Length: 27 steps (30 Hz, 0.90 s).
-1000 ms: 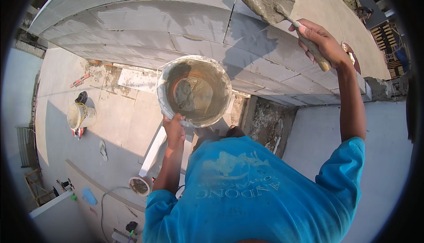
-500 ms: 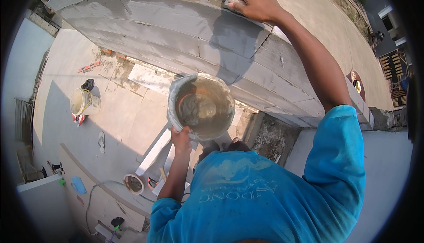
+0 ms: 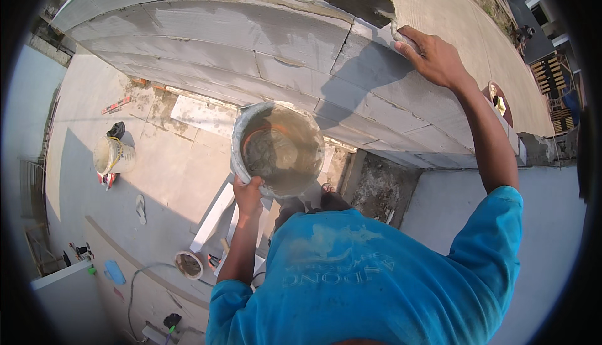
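At the far left, we locate a white pail [image 3: 124,159] on the paved floor [image 3: 175,172], with a black item [image 3: 116,130] just beside it. Next, we find a light sandal [image 3: 141,209] lying on the shaded part of the floor, followed by a long white strip [image 3: 212,218] set at a slant. Our left hand [image 3: 249,197] is clamped on the near-left rim of the large bucket [image 3: 238,135], which sits in front of our legs with its mouth turned up toward us; we cannot tell whether its base is supported. Inside it, we observe wet grey mortar [image 3: 269,151]. Beyond the bucket stands the wall [image 3: 216,35] of pale grey blocks, with a mortar bed [image 3: 282,0] spread along its top edge. At the right end of that bed, we position the trowel [image 3: 357,1], its blade dark; contact with the wall cannot be determined. Our right hand [image 3: 431,58] is wrapped around the trowel's handle, fingers curled. At the far right, we note slatted wooden pallets [image 3: 549,78].
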{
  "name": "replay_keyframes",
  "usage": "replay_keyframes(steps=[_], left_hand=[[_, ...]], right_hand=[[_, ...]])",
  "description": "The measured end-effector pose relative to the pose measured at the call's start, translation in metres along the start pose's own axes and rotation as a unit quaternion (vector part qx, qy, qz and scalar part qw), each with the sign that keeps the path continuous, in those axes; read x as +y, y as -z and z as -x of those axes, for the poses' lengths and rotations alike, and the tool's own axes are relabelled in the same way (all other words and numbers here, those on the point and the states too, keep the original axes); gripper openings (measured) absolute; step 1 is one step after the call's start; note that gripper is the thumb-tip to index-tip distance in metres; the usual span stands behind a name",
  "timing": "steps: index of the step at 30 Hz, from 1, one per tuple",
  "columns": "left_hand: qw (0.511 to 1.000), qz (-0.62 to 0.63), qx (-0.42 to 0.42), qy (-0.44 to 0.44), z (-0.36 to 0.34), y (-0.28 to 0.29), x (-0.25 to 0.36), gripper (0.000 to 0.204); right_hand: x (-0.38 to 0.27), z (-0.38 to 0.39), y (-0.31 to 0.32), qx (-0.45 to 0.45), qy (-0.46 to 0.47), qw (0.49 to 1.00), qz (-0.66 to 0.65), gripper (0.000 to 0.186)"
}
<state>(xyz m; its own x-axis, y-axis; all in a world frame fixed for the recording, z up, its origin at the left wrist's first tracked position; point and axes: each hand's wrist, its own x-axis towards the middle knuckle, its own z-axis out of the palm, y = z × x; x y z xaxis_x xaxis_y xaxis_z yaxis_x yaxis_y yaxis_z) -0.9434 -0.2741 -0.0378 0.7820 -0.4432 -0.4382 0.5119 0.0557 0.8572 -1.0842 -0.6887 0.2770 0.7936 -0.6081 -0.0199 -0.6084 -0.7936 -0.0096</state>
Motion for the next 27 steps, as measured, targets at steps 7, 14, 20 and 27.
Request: replay_keyframes(steps=[7, 14, 20, 27], left_hand=[[0.999, 0.04, 0.029, 0.012, 0.032, -0.038, -0.005, 0.057], [0.998, 0.028, 0.05, 0.041, 0.036, -0.017, -0.031, 0.064], [0.998, 0.026, 0.009, 0.049, 0.019, -0.007, -0.016, 0.06], [0.999, -0.005, 0.003, 0.048, -0.006, 0.028, -0.006, 0.057]], right_hand=[[-0.045, 0.032, -0.092, 0.245, -0.009, 0.969, -0.027, 0.032], [-0.067, 0.114, -0.144, 0.037, -0.067, 0.993, -0.093, 0.029], [-0.076, 0.114, -0.049, 0.063, -0.014, 0.897, -0.438, 0.04], [-0.136, -0.081, 0.017, -0.099, -0.015, 0.883, -0.459, 0.044]])
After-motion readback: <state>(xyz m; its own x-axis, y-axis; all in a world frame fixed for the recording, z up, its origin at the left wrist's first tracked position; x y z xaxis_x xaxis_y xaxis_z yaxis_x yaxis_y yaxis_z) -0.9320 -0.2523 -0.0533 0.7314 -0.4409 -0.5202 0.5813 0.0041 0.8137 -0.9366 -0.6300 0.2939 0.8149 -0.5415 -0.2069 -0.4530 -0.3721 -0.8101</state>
